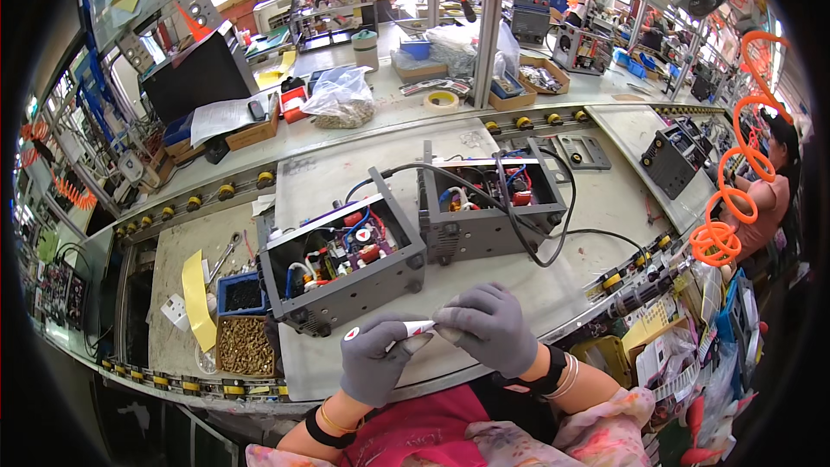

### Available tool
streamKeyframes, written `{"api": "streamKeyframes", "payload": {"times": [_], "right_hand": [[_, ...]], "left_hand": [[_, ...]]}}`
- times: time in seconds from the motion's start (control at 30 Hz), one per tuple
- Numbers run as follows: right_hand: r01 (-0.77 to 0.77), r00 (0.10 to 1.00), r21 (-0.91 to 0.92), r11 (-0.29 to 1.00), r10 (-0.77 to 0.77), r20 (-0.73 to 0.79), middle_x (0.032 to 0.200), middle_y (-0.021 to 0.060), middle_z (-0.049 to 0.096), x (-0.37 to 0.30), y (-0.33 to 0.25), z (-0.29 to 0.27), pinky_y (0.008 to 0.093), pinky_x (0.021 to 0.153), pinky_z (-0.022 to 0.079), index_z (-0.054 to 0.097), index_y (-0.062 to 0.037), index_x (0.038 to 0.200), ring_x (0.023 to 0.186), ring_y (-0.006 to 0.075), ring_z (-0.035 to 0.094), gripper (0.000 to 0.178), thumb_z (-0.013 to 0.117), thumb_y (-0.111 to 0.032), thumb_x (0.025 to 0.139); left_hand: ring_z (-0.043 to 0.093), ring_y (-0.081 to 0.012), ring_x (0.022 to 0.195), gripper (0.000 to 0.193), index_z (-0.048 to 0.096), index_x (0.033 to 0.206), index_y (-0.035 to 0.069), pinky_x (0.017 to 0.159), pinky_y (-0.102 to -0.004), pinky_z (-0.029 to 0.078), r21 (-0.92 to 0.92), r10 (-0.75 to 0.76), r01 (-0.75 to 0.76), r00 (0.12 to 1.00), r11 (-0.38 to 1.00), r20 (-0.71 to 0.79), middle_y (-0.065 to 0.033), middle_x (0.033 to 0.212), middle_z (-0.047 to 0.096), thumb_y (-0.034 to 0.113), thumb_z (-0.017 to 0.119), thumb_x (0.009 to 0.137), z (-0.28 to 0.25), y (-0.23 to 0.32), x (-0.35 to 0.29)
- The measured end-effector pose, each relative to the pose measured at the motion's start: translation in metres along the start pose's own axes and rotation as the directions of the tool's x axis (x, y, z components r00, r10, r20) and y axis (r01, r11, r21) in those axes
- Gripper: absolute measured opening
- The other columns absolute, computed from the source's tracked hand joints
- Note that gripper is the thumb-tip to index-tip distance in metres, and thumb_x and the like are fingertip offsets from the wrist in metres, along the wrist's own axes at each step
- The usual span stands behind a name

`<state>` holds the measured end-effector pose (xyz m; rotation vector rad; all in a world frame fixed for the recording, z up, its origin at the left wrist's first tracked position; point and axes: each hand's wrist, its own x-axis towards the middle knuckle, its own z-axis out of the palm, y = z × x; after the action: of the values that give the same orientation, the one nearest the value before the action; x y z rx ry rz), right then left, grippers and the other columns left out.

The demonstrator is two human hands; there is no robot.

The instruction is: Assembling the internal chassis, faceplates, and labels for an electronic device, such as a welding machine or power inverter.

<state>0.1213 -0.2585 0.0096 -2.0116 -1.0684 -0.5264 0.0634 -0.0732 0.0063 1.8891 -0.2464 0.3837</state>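
Note:
In grey gloves, my left hand (374, 361) and my right hand (488, 329) meet in front of me above the near edge of the work board. Between their fingers is a small white strip of stickers (418, 327) with red triangle marks. My left hand closes round it, and one round sticker (351, 334) shows at the outer side of that hand. My right fingertips pinch the other end. Just beyond stand two open dark grey metal housings, a left one (341, 294) and a right one (493, 238), with wires and circuit parts inside. A similar round sticker (364, 235) sits inside the left housing.
A blue bin of dark small parts (242, 294) and a box of brass-coloured fasteners (245, 346) lie at left, near a wrench (226, 252). Black cables (562, 233) loop over the right housing. An orange coiled hose (724, 199) hangs at right, near a co-worker (765, 199).

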Motion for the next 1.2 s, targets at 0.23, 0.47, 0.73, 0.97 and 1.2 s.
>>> {"api": "streamKeyframes", "payload": {"times": [0.23,0.47,0.73,0.97,1.2], "right_hand": [[0.169,0.975,-0.393,0.904,-0.211,-0.066,0.088,-0.0047,0.060,-0.006,0.015,-0.006,0.0304,0.072,0.041,0.066,-0.0154,0.090,0.080,0.0136,0.057,0.021,0.066,-0.015,0.069],[0.052,0.995,-0.081,0.995,-0.058,-0.079,0.082,-0.0011,0.060,0.009,0.043,-0.013,0.0307,0.072,0.044,0.064,-0.0117,0.085,0.079,0.0168,0.058,0.021,0.067,-0.005,0.065],[-0.585,0.802,-0.102,0.804,0.556,-0.219,0.079,0.0118,0.063,0.043,0.184,-0.078,0.0345,0.068,0.049,0.065,-0.0022,0.081,0.072,0.0255,0.062,0.012,0.067,-0.013,0.078],[-0.618,0.782,-0.291,0.731,0.609,-0.130,0.081,0.0122,0.062,0.059,0.176,-0.081,0.0374,0.071,0.048,0.064,-0.0034,0.083,0.075,0.0269,0.062,0.014,0.070,-0.012,0.074],[-0.406,0.878,-0.257,0.877,0.296,-0.377,0.064,0.0073,0.057,0.050,0.176,-0.065,0.0337,0.056,0.046,0.057,-0.0071,0.104,0.058,0.0254,0.057,0.035,0.072,-0.012,0.074]], "left_hand": [[0.066,-0.0153,0.071,0.012,0.066,0.090,-0.004,0.065,-0.0253,0.055,-0.324,-0.297,0.309,0.951,0.894,0.086,-0.0107,0.082,0.067,0.004,0.067,0.081,0.020,-0.009,0.013],[0.066,-0.0183,0.074,0.016,0.062,0.096,-0.007,0.070,-0.0311,0.056,-0.533,-0.370,0.389,0.917,0.751,0.149,-0.0126,0.084,0.067,0.006,0.059,0.087,0.031,-0.024,0.019],[0.060,-0.0176,0.089,0.012,0.065,0.075,-0.001,0.079,-0.0295,0.047,-0.251,-0.229,0.200,0.969,0.947,-0.094,-0.0168,0.101,0.064,0.009,0.060,0.077,-0.027,-0.004,-0.002],[0.059,-0.0278,0.096,0.016,0.054,0.090,0.000,0.086,-0.0408,0.051,-0.485,-0.310,-0.058,0.702,0.872,-0.641,-0.0186,0.108,0.058,0.002,0.054,0.074,-0.177,-0.077,-0.022],[0.061,-0.0282,0.084,0.055,0.041,0.118,0.006,0.073,-0.0414,0.056,-0.564,-0.596,0.213,0.421,0.798,-0.684,-0.0138,0.098,0.057,-0.015,0.043,0.067,-0.288,-0.259,-0.033]]}}
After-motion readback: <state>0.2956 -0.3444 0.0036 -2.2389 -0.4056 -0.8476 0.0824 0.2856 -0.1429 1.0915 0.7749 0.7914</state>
